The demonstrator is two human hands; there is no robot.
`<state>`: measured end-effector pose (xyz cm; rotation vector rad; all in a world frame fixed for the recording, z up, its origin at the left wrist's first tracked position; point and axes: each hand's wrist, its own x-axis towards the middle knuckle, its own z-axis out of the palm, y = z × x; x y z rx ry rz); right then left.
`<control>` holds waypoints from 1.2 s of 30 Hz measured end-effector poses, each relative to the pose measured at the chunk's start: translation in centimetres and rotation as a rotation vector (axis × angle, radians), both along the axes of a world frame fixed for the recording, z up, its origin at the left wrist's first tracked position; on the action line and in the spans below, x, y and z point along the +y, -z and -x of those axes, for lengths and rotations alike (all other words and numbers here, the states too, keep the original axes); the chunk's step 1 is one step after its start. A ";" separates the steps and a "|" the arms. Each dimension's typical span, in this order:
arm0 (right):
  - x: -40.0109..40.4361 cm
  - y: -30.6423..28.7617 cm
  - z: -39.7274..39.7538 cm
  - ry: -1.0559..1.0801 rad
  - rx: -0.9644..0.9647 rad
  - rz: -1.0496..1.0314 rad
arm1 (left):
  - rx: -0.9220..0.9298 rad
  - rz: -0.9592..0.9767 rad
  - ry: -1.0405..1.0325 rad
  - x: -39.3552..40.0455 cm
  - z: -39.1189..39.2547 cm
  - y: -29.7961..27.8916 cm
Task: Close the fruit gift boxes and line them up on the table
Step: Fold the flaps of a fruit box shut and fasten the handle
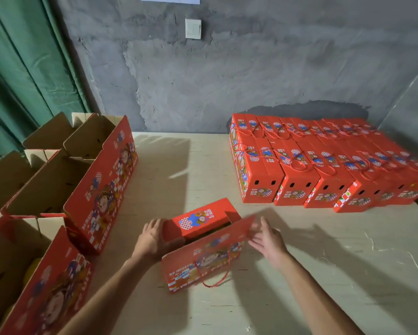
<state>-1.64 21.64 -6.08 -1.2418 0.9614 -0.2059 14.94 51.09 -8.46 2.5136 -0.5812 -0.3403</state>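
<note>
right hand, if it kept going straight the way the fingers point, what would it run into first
The right hand points up and left at the near flap of the open box between the hands. It would likely meet that flap's right end first, if it isn't touching already; depth is unclear.

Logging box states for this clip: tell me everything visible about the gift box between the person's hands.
The gift box is red printed cardboard with cartoon figures, lying on the table, partly closed. One top flap is folded over; the near panel with its red rope handle stands up. The left hand touches its left end; the right hand touches the panel's right edge.
</note>
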 end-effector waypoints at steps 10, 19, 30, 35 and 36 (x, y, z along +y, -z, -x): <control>11.9 -2.7 -5.8 -0.394 -0.187 0.209 | -0.007 -0.334 -0.328 1.3 8.0 -2.2; 10.2 -3.0 -7.1 -0.568 -0.139 0.342 | 0.256 -0.155 -0.267 0.6 11.3 -1.1; 9.5 -2.1 -6.6 -0.500 -0.109 0.439 | -0.158 0.011 -0.001 -1.8 2.7 -0.9; 10.1 -3.0 -6.0 -0.492 -0.084 0.472 | -0.105 0.090 0.050 -3.0 -0.3 0.5; 10.3 -3.2 -5.9 -0.480 -0.086 0.494 | -0.141 0.084 0.064 -2.9 -0.5 0.9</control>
